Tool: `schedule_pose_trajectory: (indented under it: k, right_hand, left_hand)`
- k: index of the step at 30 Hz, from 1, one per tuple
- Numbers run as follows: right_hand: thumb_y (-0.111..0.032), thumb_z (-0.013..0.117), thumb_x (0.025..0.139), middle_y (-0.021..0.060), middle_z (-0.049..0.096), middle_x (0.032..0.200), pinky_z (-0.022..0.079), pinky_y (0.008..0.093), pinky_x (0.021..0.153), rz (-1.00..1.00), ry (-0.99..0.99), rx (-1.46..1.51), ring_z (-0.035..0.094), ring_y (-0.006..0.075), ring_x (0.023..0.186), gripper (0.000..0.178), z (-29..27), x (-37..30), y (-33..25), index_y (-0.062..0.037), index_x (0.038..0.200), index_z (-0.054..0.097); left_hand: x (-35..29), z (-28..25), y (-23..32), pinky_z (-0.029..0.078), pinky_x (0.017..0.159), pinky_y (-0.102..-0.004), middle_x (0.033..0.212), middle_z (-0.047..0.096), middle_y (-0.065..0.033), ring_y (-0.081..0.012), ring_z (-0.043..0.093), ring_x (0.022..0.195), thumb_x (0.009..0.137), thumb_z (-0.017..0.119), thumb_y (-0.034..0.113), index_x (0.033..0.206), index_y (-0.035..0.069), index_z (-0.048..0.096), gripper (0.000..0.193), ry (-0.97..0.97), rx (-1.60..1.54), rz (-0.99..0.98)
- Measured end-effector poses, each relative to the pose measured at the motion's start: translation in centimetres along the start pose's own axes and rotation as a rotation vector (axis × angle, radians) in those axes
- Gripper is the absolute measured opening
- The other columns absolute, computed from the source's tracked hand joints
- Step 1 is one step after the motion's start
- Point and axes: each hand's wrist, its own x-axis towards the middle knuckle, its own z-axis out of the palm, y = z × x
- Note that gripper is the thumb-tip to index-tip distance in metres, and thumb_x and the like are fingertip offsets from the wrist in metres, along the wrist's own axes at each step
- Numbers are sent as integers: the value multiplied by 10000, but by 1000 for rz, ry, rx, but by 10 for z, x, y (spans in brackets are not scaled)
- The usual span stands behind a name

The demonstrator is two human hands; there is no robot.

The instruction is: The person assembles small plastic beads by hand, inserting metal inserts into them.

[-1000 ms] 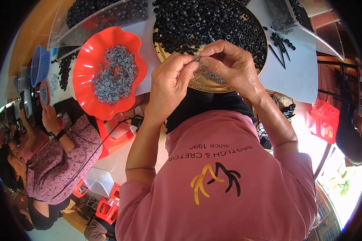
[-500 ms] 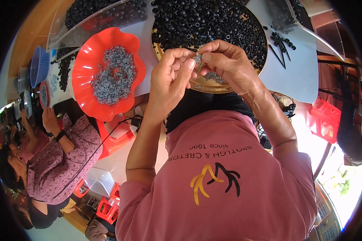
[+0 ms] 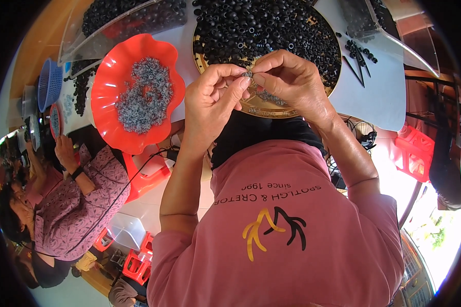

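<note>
My left hand (image 3: pixel 213 97) and my right hand (image 3: pixel 296 87) meet fingertip to fingertip over the near edge of a round gold tray (image 3: pixel 264 111). Thumb and forefinger of each hand pinch around a small grey piece (image 3: pixel 247 74), mostly covered by the fingertips. Its exact kind is too small to tell. Many black round hollow parts (image 3: pixel 271 38) cover the tray, and a little heap of grey pieces (image 3: pixel 270 97) lies by its near rim, partly behind my right hand. A red scalloped bowl (image 3: pixel 106 97) to the left holds a pile of similar grey wiry pieces (image 3: pixel 146 97).
Clear plastic bins (image 3: pixel 133 23) of black parts stand at the back left and back right. Black tweezers (image 3: pixel 354 71) lie right of the tray near loose black parts (image 3: pixel 361 51). A blue basket (image 3: pixel 50 84) stands far left, by a seated person (image 3: pixel 82 199). Red stools (image 3: pixel 414 153) flank me.
My left hand has shifted slightly left and my right fingers have drawn in lower around the grey piece. The bowl and tray stay in place.
</note>
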Motion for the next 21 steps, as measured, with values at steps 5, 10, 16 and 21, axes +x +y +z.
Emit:
schedule_pose_trajectory:
  k: [5, 10, 16, 21]
  right_hand:
    - [-32, 700, 894, 38, 673, 954, 562, 271, 782, -291, -92, -181, 677, 130, 888, 99, -9, 6, 10, 6, 979, 667]
    - [10, 714, 868, 35, 673, 944, 557, 260, 788, -373, -229, -218, 672, 127, 902, 96, -12, 8, 5, 2, 953, 670]
    - [13, 663, 895, 83, 658, 986, 559, 301, 770, 78, -126, 178, 657, 156, 849, 67, -7, 4, 0, -1, 960, 657]
    - [-98, 700, 896, 78, 666, 869, 535, 294, 768, 264, -41, 478, 659, 172, 755, 159, -7, 5, 6, 14, 995, 648]
  left_hand:
    - [4, -8, 8, 461, 508, -204, 838, 698, -70, -122, 674, 690, 955, 679, 150, 1012, -10, 648, 173, -85, -161, -227]
    - [9, -22, 4, 458, 498, -216, 829, 695, -82, -140, 671, 669, 976, 654, 215, 999, -4, 648, 220, -232, -381, -427]
    - [6, -7, 0, 486, 555, -224, 933, 679, -90, -123, 649, 768, 1001, 604, 166, 1066, -7, 633, 188, -74, -277, -176]
    - [4, -10, -2, 536, 656, -240, 1018, 669, -95, -126, 644, 840, 951, 633, 9, 1125, -27, 634, 178, -113, -123, -22]
